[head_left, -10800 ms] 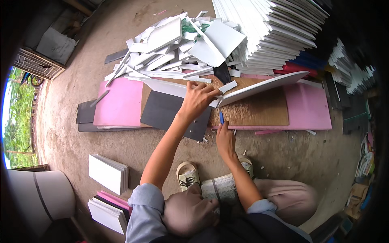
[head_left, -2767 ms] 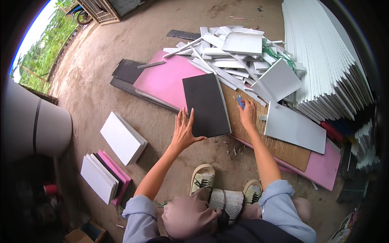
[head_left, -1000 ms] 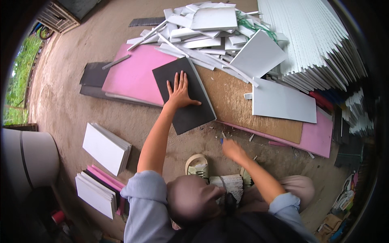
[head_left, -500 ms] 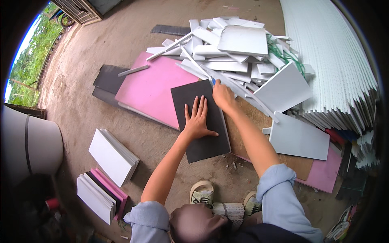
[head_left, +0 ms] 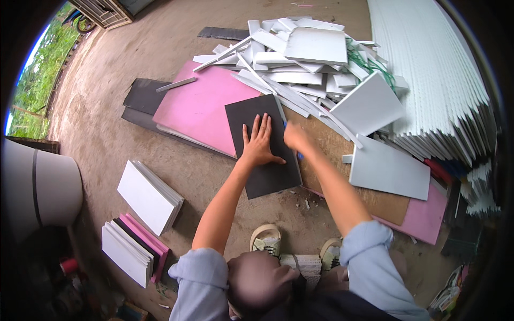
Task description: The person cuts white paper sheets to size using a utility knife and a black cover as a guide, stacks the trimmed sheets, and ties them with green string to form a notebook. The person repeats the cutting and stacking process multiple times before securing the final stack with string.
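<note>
The likeliest trouble is a slip at the long right edge of the black board (head_left: 267, 179), which lies near the middle of the frame. The left hand (head_left: 259, 148) presses flat on it, fingers spread, its grip wide and closed on nothing, and the thumb points toward that edge. The right hand (head_left: 297, 137) is just beside it in a fist, its grip closed around a blue tool (head_left: 300, 156) that is mostly hidden; if the tool jumped the edge, the thumb could be struck. The board spans a pink sheet (head_left: 201, 107) and a brown board (head_left: 321, 131), its lower end jutting over the floor (head_left: 96, 134), so pressure there might tip or swivel it. Loose white pieces (head_left: 300, 77) crowd close to its upper end and could catch the right hand. The board itself looks matt, flat and rectangular, slanting slightly, with neat corners and no visible marks. A thin pale line follows its right edge; whether that is its own side or another sheet beneath, I cannot tell.
</note>
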